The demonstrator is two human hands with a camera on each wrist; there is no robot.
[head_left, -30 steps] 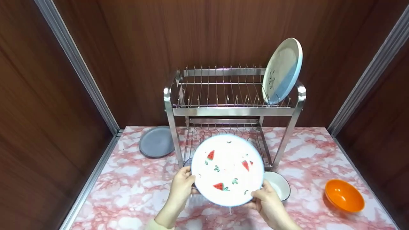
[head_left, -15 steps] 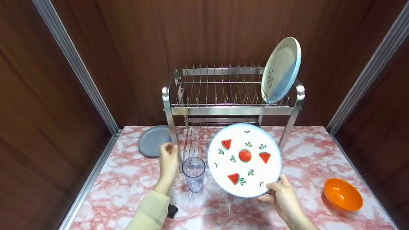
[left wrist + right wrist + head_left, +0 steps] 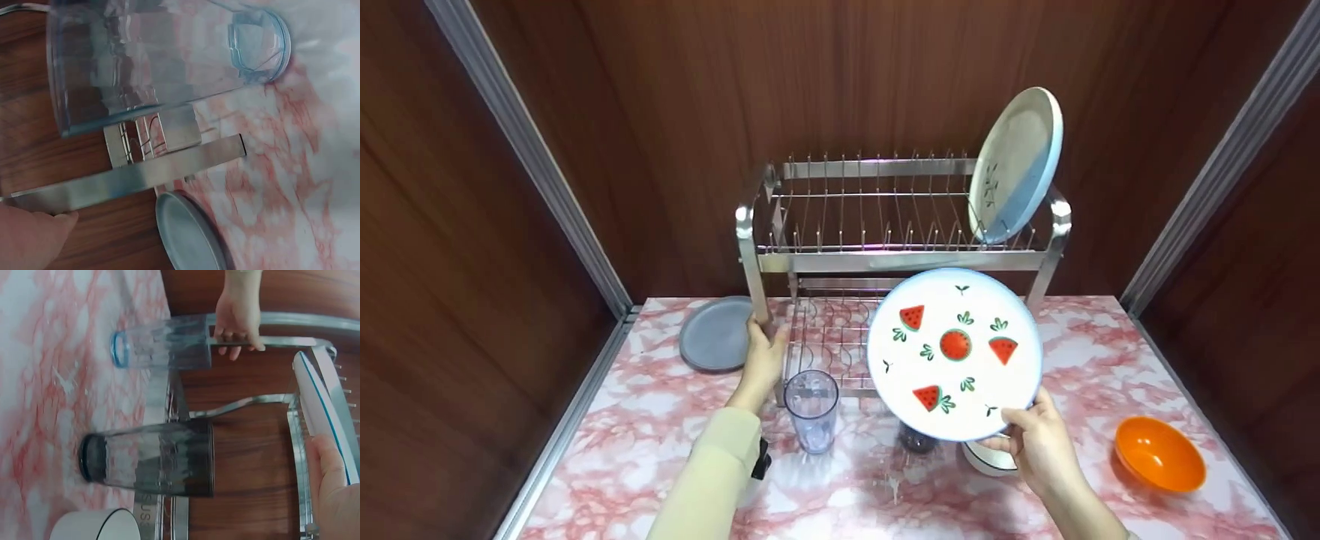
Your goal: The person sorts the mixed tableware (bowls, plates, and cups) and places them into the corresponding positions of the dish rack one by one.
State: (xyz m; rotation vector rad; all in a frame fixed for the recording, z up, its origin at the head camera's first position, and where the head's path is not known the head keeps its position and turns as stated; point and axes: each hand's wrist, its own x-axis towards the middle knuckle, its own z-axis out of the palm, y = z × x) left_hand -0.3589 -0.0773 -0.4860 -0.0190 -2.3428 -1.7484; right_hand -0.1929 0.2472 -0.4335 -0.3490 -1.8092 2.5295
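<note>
My right hand (image 3: 1046, 442) pinches the lower right rim of a white plate (image 3: 955, 367) with watermelon prints and a blue edge, thumb on its face. The plate is tilted up before the lower right part of a two-tier metal dish rack (image 3: 904, 262). My left hand (image 3: 763, 367) grips the rack's front left leg (image 3: 135, 177); in the right wrist view its fingers (image 3: 229, 342) curl round that leg. Just right of this hand stands a clear bluish tumbler (image 3: 814, 420). A blue and cream plate (image 3: 1020, 165) stands upright at the top tier's right end.
A grey plate (image 3: 716, 337) lies behind the left hand. A dark tumbler (image 3: 174, 458) and a white bowl (image 3: 990, 459) with a black rim stand under the held plate. An orange bowl (image 3: 1159, 454) sits far right. Wooden walls surround the marbled table (image 3: 622, 450).
My left hand has let go of the watermelon plate and moved to the rack's left leg. The right hand has carried the plate right and up.
</note>
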